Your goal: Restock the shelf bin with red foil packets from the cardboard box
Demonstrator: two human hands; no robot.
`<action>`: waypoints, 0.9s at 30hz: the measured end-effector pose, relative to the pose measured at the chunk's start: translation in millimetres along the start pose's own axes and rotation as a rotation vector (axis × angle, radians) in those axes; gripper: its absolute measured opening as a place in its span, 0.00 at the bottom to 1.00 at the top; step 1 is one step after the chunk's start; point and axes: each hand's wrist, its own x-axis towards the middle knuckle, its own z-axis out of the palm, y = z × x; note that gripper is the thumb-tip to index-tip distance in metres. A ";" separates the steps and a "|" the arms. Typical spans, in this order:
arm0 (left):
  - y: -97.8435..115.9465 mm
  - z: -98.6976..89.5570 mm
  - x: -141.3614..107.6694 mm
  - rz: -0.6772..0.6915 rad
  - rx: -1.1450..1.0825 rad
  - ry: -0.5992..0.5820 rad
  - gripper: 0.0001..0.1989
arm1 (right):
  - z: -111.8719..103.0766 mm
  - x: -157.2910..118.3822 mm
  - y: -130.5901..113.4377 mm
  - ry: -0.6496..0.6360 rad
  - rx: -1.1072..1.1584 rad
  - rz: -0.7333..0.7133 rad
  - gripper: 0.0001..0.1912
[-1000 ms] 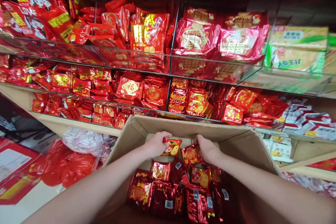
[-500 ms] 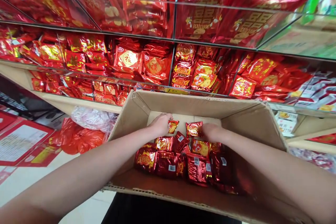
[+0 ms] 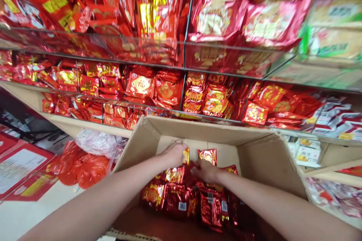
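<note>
An open cardboard box (image 3: 254,154) stands before me with several shiny red and gold snack packets (image 3: 152,196) inside. My left hand (image 3: 175,153) is over the far left of the box floor, its fingers closed on a small red and gold packet (image 3: 186,156). My right hand (image 3: 207,171) is to its right, slightly nearer me, fingers closed at a dark red packet (image 3: 190,174) that is blurred and partly hidden. Just behind the right hand, another red and gold packet (image 3: 207,156) lies against the far part of the floor.
Beyond the box rise shelves with clear front strips (image 3: 158,64), full of red packets (image 3: 141,84). Bags of pink packets (image 3: 217,19) stand higher up. At left on the floor are a red plastic bag (image 3: 85,169), a clear bag (image 3: 96,143) and a red carton (image 3: 22,169).
The view has tilted up, so everything sits lower. My right hand has left the packet at the back and moved left to the dark red packet. My left hand stays on its packet.
</note>
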 end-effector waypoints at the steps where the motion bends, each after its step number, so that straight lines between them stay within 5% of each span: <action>1: 2.3 -4.6 -2.3 0.031 -0.020 -0.022 0.20 | -4.8 -2.3 -1.4 0.004 0.025 -0.007 0.07; 5: 8.8 -27.1 -15.1 0.013 -0.316 -0.082 0.27 | -47.5 -23.8 -9.0 0.021 0.229 -0.082 0.06; 10: 18.0 -59.1 -27.2 -0.080 -1.004 -0.214 0.20 | -92.6 -49.6 -14.2 0.079 0.766 -0.394 0.15; 17: 34.8 -68.3 -28.5 0.079 -1.079 0.226 0.19 | -96.0 -56.4 -14.8 0.121 0.941 -0.496 0.17; 23: 35.1 -66.1 -25.2 0.154 -1.110 0.385 0.15 | -96.7 -55.2 -15.9 0.168 0.932 -0.505 0.16; 27: 35.7 -66.9 -27.7 0.155 -1.099 0.419 0.15 | -95.2 -60.2 -15.7 0.441 0.738 -0.639 0.11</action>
